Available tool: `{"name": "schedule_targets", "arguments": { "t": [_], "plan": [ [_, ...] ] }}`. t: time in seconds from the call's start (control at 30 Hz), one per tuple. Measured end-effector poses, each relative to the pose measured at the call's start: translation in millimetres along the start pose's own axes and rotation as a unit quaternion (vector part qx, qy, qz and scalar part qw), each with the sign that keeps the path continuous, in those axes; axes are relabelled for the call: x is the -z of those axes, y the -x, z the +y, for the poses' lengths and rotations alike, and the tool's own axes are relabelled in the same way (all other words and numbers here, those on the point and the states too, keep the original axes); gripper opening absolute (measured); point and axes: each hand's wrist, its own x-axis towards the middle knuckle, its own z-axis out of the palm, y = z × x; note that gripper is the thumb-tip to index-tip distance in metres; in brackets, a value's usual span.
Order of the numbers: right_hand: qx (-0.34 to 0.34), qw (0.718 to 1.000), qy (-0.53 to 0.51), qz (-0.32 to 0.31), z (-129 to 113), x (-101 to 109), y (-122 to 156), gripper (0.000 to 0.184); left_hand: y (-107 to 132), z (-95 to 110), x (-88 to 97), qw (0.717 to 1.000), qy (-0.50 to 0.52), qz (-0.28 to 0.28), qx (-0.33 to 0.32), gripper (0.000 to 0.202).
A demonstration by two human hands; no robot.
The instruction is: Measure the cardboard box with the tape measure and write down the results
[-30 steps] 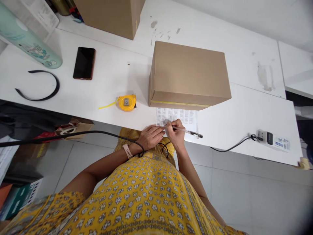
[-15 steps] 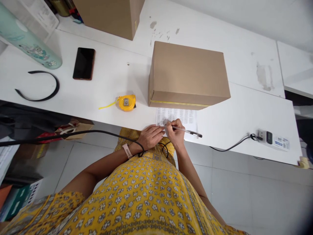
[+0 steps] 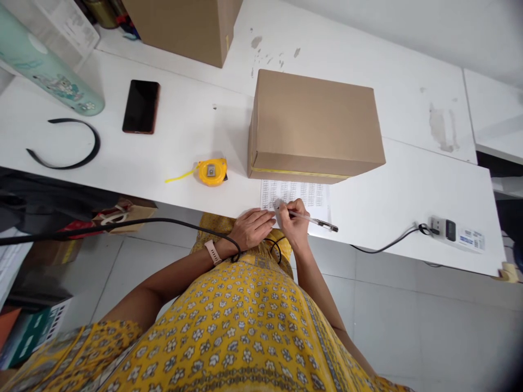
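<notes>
My right hand (image 3: 295,223) is closed around a pen (image 3: 321,222), a clear one with a dark end pointing right. Its tip is down at a sheet of paper (image 3: 314,195) covered in columns of small dark text. My left hand (image 3: 252,228) lies flat with fingers stretched out, at the table edge by the sheet's lower left corner. Part of the sheet's far side is hidden behind a closed cardboard box (image 3: 316,120), which has a yellow strip along its lower edge.
Left of the box lies a yellow tape measure (image 3: 211,172) with its tape slightly out. Farther left are a phone (image 3: 141,106), a black headband (image 3: 92,144) and a mint bottle (image 3: 53,71). Another carton (image 3: 183,30) stands behind. A white device with a cable (image 3: 457,233) sits right.
Almost nothing differs. Both hands, the pen and the sheet stay in the same place, with only a tiny shift of the view.
</notes>
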Motion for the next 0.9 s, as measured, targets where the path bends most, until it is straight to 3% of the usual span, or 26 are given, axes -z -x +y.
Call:
{"name": "schedule_targets", "arguments": {
  "t": [0.3,0.73,0.9],
  "plan": [
    [-0.003,1.0,-0.001,0.004,-3.7,0.4,-1.0,0.029,0.8,-0.5,-0.2,1.0,0.008,-0.022,0.011,0.023],
    [-0.008,1.0,0.004,0.013,-5.3,1.3,-1.1,0.028,-4.2,1.6,2.8,0.999,-0.027,0.032,-0.02,0.018],
    [0.007,1.0,0.019,0.009,-5.3,0.9,-2.1,0.027,-3.6,1.5,2.2,0.999,-0.032,0.014,-0.011,0.018]
  ]
}}
